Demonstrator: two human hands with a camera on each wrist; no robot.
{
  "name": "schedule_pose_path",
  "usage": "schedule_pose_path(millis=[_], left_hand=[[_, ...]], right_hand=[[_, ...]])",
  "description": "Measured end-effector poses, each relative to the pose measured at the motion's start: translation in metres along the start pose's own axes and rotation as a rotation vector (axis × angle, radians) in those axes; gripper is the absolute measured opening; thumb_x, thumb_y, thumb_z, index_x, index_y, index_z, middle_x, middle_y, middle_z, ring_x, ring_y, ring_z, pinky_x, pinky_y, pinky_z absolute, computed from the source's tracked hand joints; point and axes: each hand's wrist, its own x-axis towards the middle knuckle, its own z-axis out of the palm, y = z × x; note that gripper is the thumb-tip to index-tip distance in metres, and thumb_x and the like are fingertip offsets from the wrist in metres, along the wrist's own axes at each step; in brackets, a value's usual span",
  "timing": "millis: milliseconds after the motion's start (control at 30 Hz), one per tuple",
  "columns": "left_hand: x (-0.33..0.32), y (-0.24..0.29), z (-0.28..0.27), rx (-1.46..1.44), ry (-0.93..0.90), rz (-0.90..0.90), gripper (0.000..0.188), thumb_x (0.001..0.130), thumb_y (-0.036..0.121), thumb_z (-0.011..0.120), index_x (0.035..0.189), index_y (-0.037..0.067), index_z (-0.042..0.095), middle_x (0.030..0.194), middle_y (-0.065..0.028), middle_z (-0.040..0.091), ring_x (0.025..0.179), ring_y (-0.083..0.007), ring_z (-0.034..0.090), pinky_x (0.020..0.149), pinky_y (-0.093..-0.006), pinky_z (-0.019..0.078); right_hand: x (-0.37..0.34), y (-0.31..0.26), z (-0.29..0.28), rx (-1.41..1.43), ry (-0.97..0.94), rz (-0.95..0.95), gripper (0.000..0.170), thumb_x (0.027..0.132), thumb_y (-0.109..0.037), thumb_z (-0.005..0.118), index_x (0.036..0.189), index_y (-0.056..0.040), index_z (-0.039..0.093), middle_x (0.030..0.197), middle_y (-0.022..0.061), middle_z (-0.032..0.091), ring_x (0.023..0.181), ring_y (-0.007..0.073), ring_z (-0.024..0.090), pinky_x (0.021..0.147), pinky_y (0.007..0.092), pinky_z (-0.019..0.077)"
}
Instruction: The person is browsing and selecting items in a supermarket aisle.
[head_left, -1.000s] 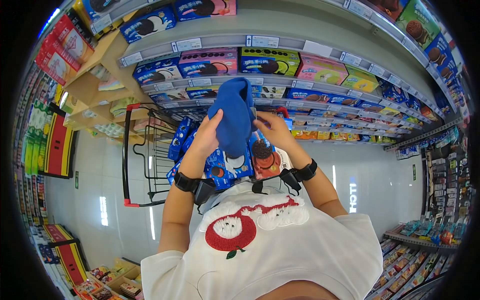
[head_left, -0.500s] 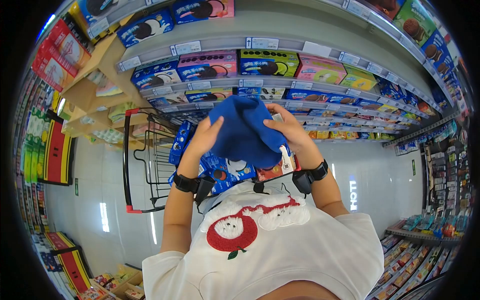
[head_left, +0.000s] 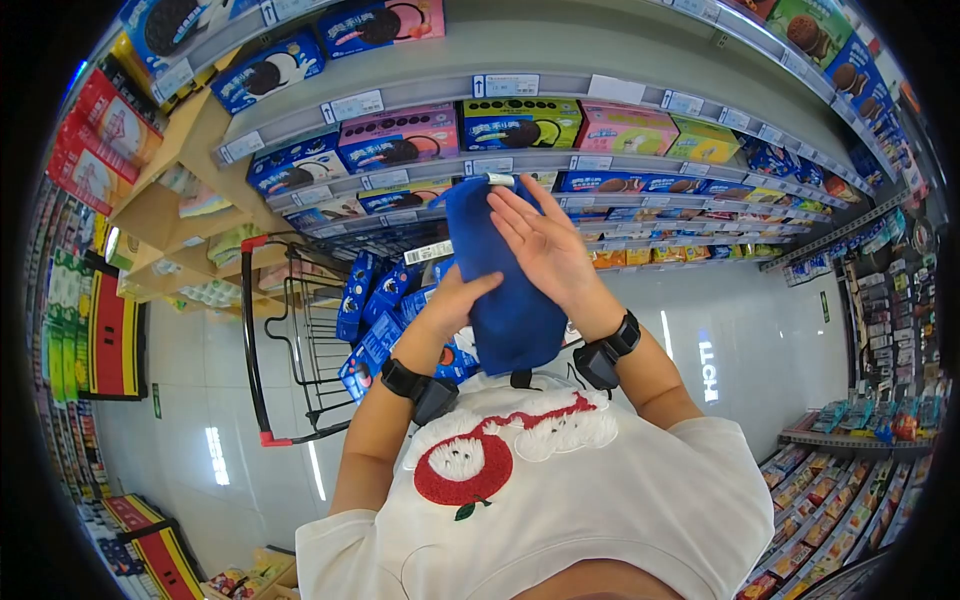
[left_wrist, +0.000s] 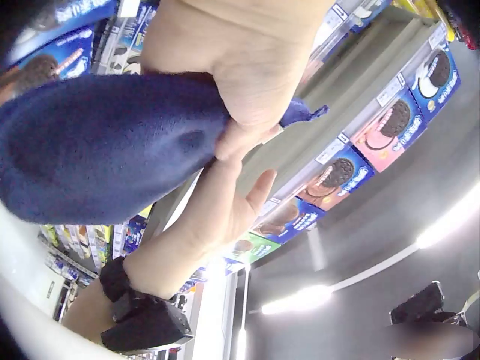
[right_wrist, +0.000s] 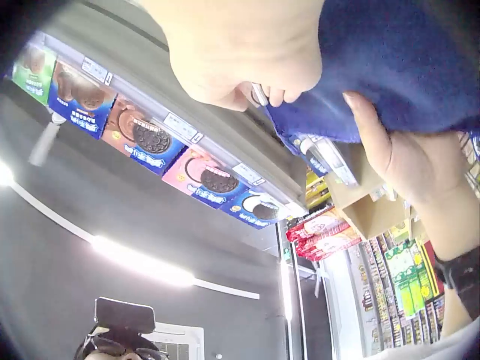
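Note:
A soft blue cloth (head_left: 520, 330) hangs folded in front of the person's chest, a small white label (head_left: 500, 180) at its top edge. My left hand (head_left: 455, 300) grips its left side, thumb laid over the front and fingers hidden behind. The right hand (head_left: 545, 250) faces palm up, its straight fingers lying against the upper right side of the cloth, fingertips close to the label. Both hands are on the cloth in the right wrist view too, where the left thumb (right_wrist: 367, 124) presses its surface. Below it, blue cookie boxes (head_left: 375, 340) lie in the shopping cart (head_left: 252, 340).
Ahead stands a supermarket shelf (head_left: 420, 100) with cookie boxes (head_left: 400, 140) in rows. A wooden display rack (head_left: 160, 190) is at the left. Tiled floor (head_left: 190, 350) shows beside the cart, and more shelving (head_left: 880, 330) stands at the right.
The blue cloth was bunched, then spread between both hands, and now hangs narrower and lower. The right hand has turned palm up with its fingers straightened. The left hand has shifted right and down.

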Motion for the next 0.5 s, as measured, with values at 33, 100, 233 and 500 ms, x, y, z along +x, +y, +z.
schedule_pose_path(millis=[33, 100, 233, 500], left_hand=[[0.000, 0.003, -0.005, -0.035, 0.020, -0.029, 0.040, 0.082, 0.011, 0.060, 0.118, 0.002, 0.045, 0.108, -0.0076, 0.055, 0.096, -0.0169, 0.056, 0.081, -0.0298, 0.0481], [-0.004, 0.015, -0.006, -0.103, 0.094, -0.072, 0.037, 0.083, 0.012, 0.058, 0.117, 0.002, 0.047, 0.106, -0.0083, 0.057, 0.095, -0.0193, 0.057, 0.082, -0.0322, 0.0480], [-0.003, 0.030, -0.018, -0.295, 0.037, -0.065, 0.037, 0.083, 0.012, 0.057, 0.117, 0.000, 0.048, 0.110, -0.0106, 0.056, 0.096, -0.0207, 0.057, 0.084, -0.0332, 0.0466], [-0.003, 0.031, -0.039, 0.144, -0.184, -0.092, 0.061, 0.070, -0.001, 0.066, 0.126, 0.001, 0.041, 0.118, -0.0104, 0.052, 0.107, -0.0204, 0.051, 0.093, -0.0333, 0.0409]], right_hand=[[0.001, -0.002, -0.010, -0.133, -0.046, -0.051, 0.045, 0.086, -0.003, 0.049, 0.128, -0.0026, 0.032, 0.120, 0.0195, 0.047, 0.111, 0.0272, 0.048, 0.094, 0.0383, 0.0411], [0.005, -0.005, -0.035, -0.470, 0.011, -0.195, 0.044, 0.085, -0.011, 0.054, 0.125, -0.0041, 0.038, 0.119, 0.0161, 0.049, 0.109, 0.0238, 0.050, 0.090, 0.0383, 0.0423], [-0.001, -0.011, -0.070, -0.366, 0.182, 0.413, 0.038, 0.085, -0.026, 0.058, 0.115, -0.0047, 0.052, 0.113, 0.0078, 0.055, 0.101, 0.0181, 0.053, 0.085, 0.0362, 0.0428], [-0.016, 0.004, -0.064, -0.224, -0.015, 0.554, 0.038, 0.088, -0.017, 0.053, 0.119, 0.0023, 0.046, 0.114, 0.0137, 0.055, 0.101, 0.0193, 0.055, 0.087, 0.0309, 0.0452]])
